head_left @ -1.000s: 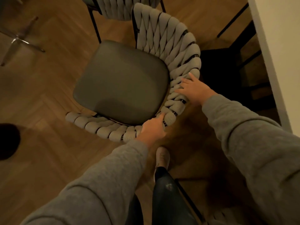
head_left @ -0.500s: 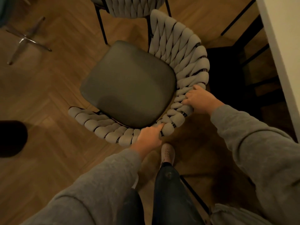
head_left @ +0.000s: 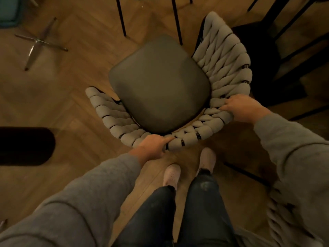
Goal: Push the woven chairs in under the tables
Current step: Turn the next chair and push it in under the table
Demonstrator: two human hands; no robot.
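Observation:
A woven chair [head_left: 226, 65] with a dark grey seat cushion [head_left: 160, 84] and a curved back of thick beige rope stands on the wooden floor right in front of me. My left hand [head_left: 153, 145] grips the rope rim at the near middle of the back. My right hand [head_left: 242, 107] holds the rim on the right side, fingers curled over the weave. My two feet [head_left: 188, 168] stand just behind the chair.
Black legs of another chair [head_left: 122, 20] stand beyond the seat. Dark table framing [head_left: 284, 41] lies at the upper right. A chrome star base [head_left: 39, 43] is at the upper left, a dark round object [head_left: 25, 145] at the left, and another woven chair [head_left: 279, 216] at the lower right.
The chair has turned and sits more squarely in front of me. Both hands kept their hold on the rim, and my second foot has come into view.

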